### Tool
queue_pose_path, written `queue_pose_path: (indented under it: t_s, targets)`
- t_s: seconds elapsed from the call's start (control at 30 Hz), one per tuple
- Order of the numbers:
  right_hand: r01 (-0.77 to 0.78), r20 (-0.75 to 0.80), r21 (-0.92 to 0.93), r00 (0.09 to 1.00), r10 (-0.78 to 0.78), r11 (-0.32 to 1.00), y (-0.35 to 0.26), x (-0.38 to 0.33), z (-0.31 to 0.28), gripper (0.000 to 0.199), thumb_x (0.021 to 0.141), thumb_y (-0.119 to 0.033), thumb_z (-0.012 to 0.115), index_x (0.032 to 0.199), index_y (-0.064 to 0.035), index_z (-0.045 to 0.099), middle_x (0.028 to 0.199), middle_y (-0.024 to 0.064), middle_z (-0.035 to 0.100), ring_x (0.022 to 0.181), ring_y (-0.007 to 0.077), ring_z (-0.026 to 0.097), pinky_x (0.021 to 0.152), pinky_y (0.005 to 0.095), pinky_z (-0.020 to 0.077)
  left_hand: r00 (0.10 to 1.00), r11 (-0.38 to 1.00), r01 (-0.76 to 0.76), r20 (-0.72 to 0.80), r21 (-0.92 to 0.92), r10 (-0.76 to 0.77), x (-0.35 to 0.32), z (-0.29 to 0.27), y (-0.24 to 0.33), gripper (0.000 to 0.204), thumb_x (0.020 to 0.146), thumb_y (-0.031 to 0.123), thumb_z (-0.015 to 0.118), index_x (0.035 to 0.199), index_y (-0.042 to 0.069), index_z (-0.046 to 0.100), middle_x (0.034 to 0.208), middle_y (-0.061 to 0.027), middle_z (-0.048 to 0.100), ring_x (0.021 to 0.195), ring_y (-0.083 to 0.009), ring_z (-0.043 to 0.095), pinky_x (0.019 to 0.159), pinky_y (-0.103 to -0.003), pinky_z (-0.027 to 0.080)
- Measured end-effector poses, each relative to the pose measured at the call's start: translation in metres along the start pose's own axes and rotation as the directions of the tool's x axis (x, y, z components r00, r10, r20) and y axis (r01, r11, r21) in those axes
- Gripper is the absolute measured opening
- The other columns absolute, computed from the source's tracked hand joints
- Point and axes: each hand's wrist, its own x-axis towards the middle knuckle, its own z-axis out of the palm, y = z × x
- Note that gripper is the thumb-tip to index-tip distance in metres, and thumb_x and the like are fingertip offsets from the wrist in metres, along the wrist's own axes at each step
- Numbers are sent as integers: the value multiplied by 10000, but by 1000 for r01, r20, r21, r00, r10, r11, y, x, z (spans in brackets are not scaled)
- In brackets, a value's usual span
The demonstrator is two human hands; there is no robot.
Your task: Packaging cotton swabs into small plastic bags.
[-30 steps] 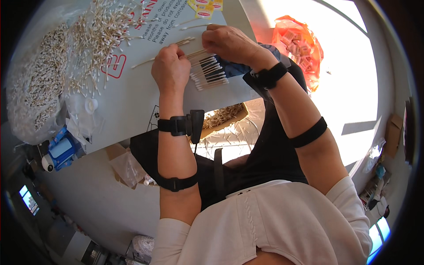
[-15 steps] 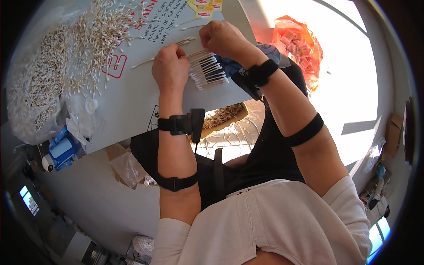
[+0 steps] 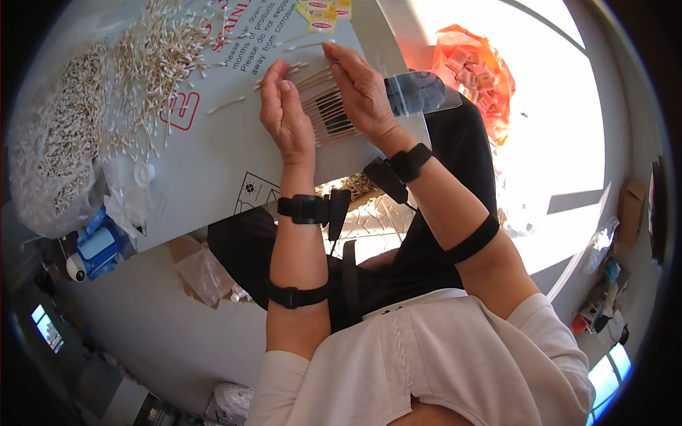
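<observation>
A row of cotton swabs (image 3: 328, 117) lies side by side near the table's right edge, over a dark patch. My left hand (image 3: 286, 121) rests at the row's left end, open, with its fingers stretched out and the palm turned inward. At the right end is my right hand (image 3: 364, 98), also open, its straight fingers against the swab ends. The row lies between the two hands, which partly hide its tips. Beyond the right hand, a dark pouch with a clear border (image 3: 419, 94) sticks out past the table edge. One loose swab (image 3: 226, 105) lies left of my left hand.
A heap of swabs (image 3: 153, 64) and a clear bag full of them (image 3: 67, 135) cover the table's left side. Yellow cards (image 3: 323, 13) lie at the far edge. An orange-red bag of small packs (image 3: 472, 67) stands at the right. A blue container (image 3: 98, 245) sits at the left corner.
My fingers have gone from curled to stretched out. The right hand has moved nearer and now flanks the swab row opposite the left. More of the dark pouch shows at the right.
</observation>
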Motion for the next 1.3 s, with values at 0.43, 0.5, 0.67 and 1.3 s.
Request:
queue_pose_path:
  t_s: [0.43, 0.5, 0.67, 1.3]
  targets:
    - [-140, 35, 187, 990, 136, 972, 3, -8, -1, 331, 1009, -101, 473, 1302, 42, 531, 1286, 146, 586, 1183, 188, 559, 1014, 283, 429, 999, 999, 30, -22, -14, -30, 0, 5, 6, 438, 1033, 312, 429, 1257, -51, 528, 1231, -176, 582, 1161, -244, 546, 1042, -383, 409]
    - [-167, 13, 241, 986, 169, 956, 0, -12, -6, 342, 1015, -113, 469, 1314, 45, 522, 1304, 140, 574, 1200, 189, 545, 1036, 289, 416, 999, 992, 42, 10, -117, -41, -3, 3, 7, 465, 1033, 323, 423, 1291, -59, 493, 1299, -189, 539, 1222, -263, 512, 1083, -396, 370]
    - [-140, -76, 193, 985, 157, 971, -1, -29, -9, 368, 1029, -146, 457, 1344, 39, 502, 1340, 134, 546, 1253, 188, 505, 1083, 299, 380, 999, 995, 46, -9, -91, -47, -15, 7, 11, 504, 1034, 348, 410, 1332, -57, 450, 1370, -199, 484, 1288, -285, 455, 1125, -412, 310]
    - [-171, -97, 284, 974, 206, 943, 2, -31, -4, 383, 1034, -185, 462, 1340, 43, 504, 1318, 139, 559, 1226, 186, 524, 1071, 295, 400, 998, 984, 59, -12, -166, -62, -22, -3, 15, 522, 1019, 349, 447, 1345, -59, 436, 1387, -229, 456, 1332, -300, 411, 1141, -428, 287]
